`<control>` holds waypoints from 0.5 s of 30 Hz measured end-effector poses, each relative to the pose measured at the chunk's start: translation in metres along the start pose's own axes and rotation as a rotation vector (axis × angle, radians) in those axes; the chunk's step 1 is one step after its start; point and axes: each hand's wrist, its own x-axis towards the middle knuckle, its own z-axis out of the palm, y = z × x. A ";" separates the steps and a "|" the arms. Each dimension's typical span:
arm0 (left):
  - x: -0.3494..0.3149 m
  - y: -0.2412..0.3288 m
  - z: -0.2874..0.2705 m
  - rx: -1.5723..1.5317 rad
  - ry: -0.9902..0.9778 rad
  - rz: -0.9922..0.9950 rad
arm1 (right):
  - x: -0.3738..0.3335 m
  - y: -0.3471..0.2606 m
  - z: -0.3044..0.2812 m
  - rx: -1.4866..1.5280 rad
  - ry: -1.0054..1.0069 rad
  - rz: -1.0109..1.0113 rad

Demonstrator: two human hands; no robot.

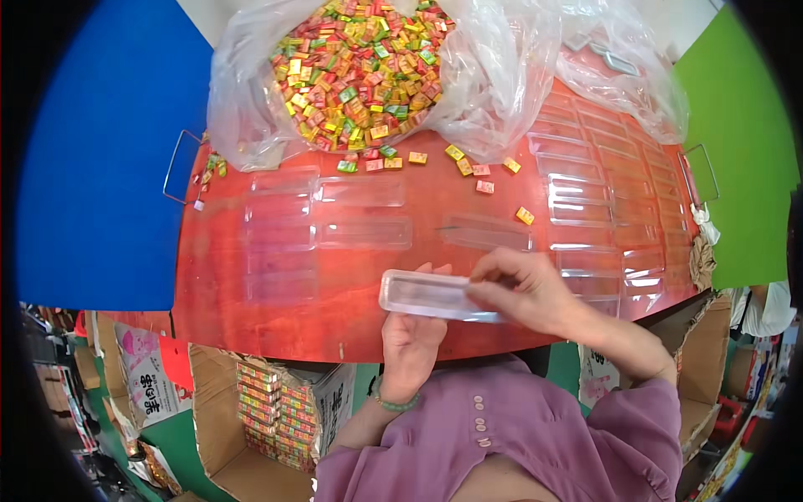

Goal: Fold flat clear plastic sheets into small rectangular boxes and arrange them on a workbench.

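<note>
A long, narrow clear plastic tray [422, 291], possibly several nested together, is held level above the red table's near edge. My left hand [413, 335] grips it from below near its left end, with fingertips showing behind the far side. Fingers bent, my right hand [529, 289] pinches the tray's right part from above. No candy shows inside it. Just beyond my hands, more clear trays [364, 233] lie on the red tabletop [351, 293].
A large plastic bag [247, 109] spills open around a heap of small wrapped candies [360, 75]. Loose candies [485, 186] lie before it. Rows of clear trays [577, 188] cover the table's right side. Below the left edge, a carton [213, 418] holds packed candy trays [280, 410].
</note>
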 end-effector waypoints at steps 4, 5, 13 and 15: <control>-0.016 0.007 -0.010 -0.164 0.030 -0.028 | -0.010 0.000 0.023 -0.203 0.054 -0.160; -0.018 0.006 -0.014 -0.187 0.024 -0.018 | -0.012 0.002 0.027 -0.429 0.120 -0.385; -0.035 0.005 -0.034 -0.065 0.118 0.013 | -0.028 -0.015 0.063 -0.437 -0.055 -0.256; -0.039 0.007 -0.040 -0.085 0.081 -0.017 | -0.026 -0.013 0.064 -0.237 -0.122 -0.120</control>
